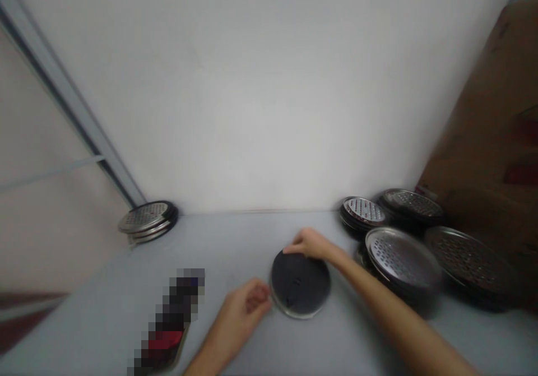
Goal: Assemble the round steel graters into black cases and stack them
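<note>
Forearms (399, 314) over the pale grey table (96, 303); cardboard box (483, 140) at far right; perforated metal trays (403, 261) in stacks beside it, another stack (147, 221) far left; bottle (172, 314) (pixelated, label unreadable) left of the hands; right hand (311, 244) open, fingers lying across the far edge of the dark round disc (299, 283); left hand (247, 303) loosely curled just beside the disc's near rim, pinching nothing visible.

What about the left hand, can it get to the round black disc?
Probably yes. The left hand sits right beside the round black disc, with nothing seen between them. The right hand is on the far edge, leaving the near edge free.
</note>
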A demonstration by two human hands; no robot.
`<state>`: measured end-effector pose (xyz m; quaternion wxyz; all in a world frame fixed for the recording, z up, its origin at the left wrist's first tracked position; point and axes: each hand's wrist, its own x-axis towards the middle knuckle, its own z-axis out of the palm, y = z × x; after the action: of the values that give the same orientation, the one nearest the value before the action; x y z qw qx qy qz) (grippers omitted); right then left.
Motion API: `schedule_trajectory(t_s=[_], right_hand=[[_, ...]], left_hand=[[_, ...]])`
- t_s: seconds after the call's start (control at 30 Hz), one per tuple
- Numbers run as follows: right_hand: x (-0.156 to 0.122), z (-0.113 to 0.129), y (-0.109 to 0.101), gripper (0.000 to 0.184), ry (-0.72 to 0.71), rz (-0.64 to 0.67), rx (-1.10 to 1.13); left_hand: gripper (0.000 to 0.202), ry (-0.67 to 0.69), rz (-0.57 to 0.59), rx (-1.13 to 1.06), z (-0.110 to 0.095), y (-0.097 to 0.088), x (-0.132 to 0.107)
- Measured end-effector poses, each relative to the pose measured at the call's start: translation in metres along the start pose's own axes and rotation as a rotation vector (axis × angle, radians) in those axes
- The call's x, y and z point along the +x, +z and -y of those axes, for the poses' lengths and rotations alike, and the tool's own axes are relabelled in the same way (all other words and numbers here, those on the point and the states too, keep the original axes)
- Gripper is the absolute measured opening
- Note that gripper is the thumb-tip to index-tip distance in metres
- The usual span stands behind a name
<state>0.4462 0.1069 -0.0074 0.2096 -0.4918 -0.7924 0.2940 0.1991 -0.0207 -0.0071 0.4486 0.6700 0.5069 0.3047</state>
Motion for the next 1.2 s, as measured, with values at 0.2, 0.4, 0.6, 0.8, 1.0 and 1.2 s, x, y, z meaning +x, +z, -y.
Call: schedule_trajectory(t_s=[0.2, 0.4, 0.6, 0.8, 1.0, 1.2], right_hand=[[-0.021, 0.039, 0.017, 0.026, -0.119, -0.249, 0.022], [-0.097, 0.085, 0.035, 0.027, -0.256, -0.255, 0.452], [-0.143, 0.085, 0.047, 0.009, -0.231, -0.453, 0.532], [-0.156, 0.089, 0.058, 0.016, -0.176, -0.528, 0.519], [-0.153, 0.076, 0.036, 0.042, 0.172, -0.507, 0.757], [-0.148, 0.069, 0.023, 0.050, 0.190, -0.589, 0.917]], left_hand=[[0.037, -0.098, -0.111, -0.345, -0.003, 0.005, -0.008], [0.046, -0.223, -0.112, -0.989, -0.033, 0.011, -0.003], [0.047, -0.217, 0.062, -1.002, -0.048, 0.047, -0.007], [0.033, -0.085, 0.185, -0.391, -0.043, 0.024, -0.008], [0.015, -0.058, -0.242, 0.583, 0.002, -0.066, 0.027], [0.009, -0.133, -0.072, 0.658, 0.026, -0.095, 0.053]])
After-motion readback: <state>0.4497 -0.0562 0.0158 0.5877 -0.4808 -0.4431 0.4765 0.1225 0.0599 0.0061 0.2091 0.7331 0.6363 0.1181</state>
